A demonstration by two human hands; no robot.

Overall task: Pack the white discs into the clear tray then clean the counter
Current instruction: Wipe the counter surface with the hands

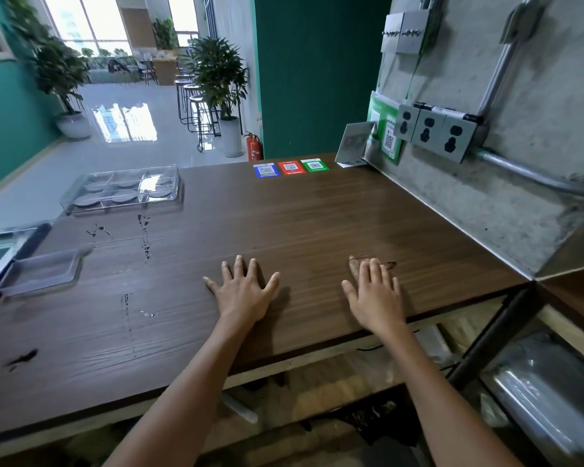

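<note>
A clear tray (pixel 73 205) with a lid and several compartments sits at the far left edge of the brown wooden counter (pixel 317 217). Several white discs (pixel 87 200) lie inside its compartments. My left hand (pixel 243 293) rests flat on the counter near the front, fingers spread, holding nothing. My right hand (pixel 375 291) lies flat beside it to the right, fingers straight, also holding nothing. Both hands are far from the tray. Wet streaks and drops (pixel 144 237) mark the counter between the tray and my left hand.
A shallow clear plastic lid or dish (pixel 43 273) lies at the counter's left edge. Blue, red and green QR stickers (pixel 290 168) sit at the back. A concrete wall with power sockets (pixel 434 131) and a sloped ledge bounds the right side. A small smear (pixel 390 264) shows by my right fingertips.
</note>
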